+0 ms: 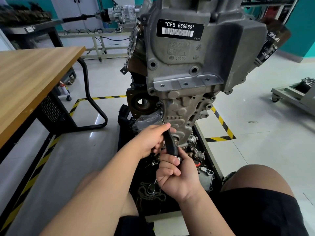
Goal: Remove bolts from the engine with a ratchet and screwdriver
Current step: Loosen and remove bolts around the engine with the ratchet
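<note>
A grey cast engine (pixel 196 65) with a black barcode label stands upright on a black base. A screwdriver (pixel 168 138) with a black handle and thin steel shaft points up-left, its tip at a bolt hole (pixel 160 113) on the engine's lower left edge. My left hand (pixel 151 140) grips the upper part of the handle, thumb near the shaft. My right hand (pixel 177 174) grips the handle's butt end from below. A ratchet (pixel 151 186) lies on the black base under my hands, beside a chain.
A wooden table (pixel 34 74) with a black frame stands at the left. Yellow-black tape (pixel 221 123) marks the floor around the base. Loose engine parts (pixel 202 172) lie on the base right of my hands. My bare knee (pixel 255 178) is at lower right. A grey cart (pixel 293 94) sits far right.
</note>
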`<move>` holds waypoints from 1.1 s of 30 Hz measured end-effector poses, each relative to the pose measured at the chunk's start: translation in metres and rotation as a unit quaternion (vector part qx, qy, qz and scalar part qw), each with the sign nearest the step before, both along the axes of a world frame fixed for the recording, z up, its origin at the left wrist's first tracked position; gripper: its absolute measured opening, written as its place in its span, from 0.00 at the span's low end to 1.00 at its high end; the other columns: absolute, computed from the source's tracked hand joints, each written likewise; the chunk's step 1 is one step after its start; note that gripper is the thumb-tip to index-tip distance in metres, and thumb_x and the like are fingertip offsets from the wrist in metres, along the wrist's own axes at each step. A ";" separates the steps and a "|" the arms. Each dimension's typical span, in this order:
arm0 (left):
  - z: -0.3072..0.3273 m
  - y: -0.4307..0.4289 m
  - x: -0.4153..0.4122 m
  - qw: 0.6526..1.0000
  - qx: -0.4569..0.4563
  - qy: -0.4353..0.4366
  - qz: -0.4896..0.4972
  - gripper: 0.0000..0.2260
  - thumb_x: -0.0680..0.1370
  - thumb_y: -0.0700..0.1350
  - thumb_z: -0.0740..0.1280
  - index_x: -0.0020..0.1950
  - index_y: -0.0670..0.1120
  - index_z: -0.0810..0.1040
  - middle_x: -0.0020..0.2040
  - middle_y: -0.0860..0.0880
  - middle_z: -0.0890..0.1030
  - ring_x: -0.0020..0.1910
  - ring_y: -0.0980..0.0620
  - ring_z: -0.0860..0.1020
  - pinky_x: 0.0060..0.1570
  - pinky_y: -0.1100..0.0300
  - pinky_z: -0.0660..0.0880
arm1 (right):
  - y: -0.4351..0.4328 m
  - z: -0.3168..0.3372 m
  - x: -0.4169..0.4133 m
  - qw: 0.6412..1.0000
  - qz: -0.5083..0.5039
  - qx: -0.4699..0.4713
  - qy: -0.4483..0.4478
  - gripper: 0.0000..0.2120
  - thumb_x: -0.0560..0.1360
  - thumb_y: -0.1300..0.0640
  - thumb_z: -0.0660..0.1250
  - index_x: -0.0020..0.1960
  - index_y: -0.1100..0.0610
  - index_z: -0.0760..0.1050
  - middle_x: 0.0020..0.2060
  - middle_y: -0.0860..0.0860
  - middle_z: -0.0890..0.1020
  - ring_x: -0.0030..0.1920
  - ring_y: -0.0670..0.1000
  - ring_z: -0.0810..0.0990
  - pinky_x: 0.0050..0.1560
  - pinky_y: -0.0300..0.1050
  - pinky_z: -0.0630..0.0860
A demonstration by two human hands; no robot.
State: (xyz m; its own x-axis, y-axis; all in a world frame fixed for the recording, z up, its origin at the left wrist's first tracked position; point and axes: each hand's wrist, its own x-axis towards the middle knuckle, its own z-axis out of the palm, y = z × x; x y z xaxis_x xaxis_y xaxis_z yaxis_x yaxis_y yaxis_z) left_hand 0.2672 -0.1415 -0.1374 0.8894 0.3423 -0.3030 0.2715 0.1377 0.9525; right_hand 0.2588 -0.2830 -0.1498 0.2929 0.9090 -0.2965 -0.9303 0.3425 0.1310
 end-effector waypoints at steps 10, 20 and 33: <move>0.015 -0.025 0.004 0.997 0.022 0.022 0.073 0.14 0.80 0.54 0.63 0.40 0.48 0.79 0.27 0.50 0.74 0.21 0.54 0.67 0.22 0.66 0.61 | -0.008 0.022 0.008 0.443 -0.055 -0.580 -0.681 0.16 0.77 0.39 0.56 0.50 0.52 0.71 0.37 0.50 0.80 0.39 0.55 0.79 0.40 0.49 0.73; 0.006 -0.023 0.001 0.995 0.057 0.025 0.084 0.13 0.81 0.52 0.62 0.43 0.47 0.80 0.19 0.55 0.67 0.17 0.58 0.63 0.19 0.67 0.59 | -0.009 -0.002 0.014 0.556 -0.037 -0.464 -0.688 0.11 0.78 0.43 0.58 0.55 0.49 0.71 0.39 0.49 0.81 0.39 0.49 0.80 0.41 0.44 0.72; -0.020 -0.020 -0.027 0.995 -0.103 -0.015 0.003 0.14 0.73 0.55 0.66 0.45 0.44 0.79 0.22 0.51 0.69 0.17 0.58 0.60 0.18 0.70 0.56 | -0.001 -0.011 0.008 0.949 -0.011 -0.184 -0.256 0.32 0.75 0.31 0.52 0.34 0.57 0.74 0.18 0.49 0.63 0.15 0.46 0.57 0.19 0.36 0.59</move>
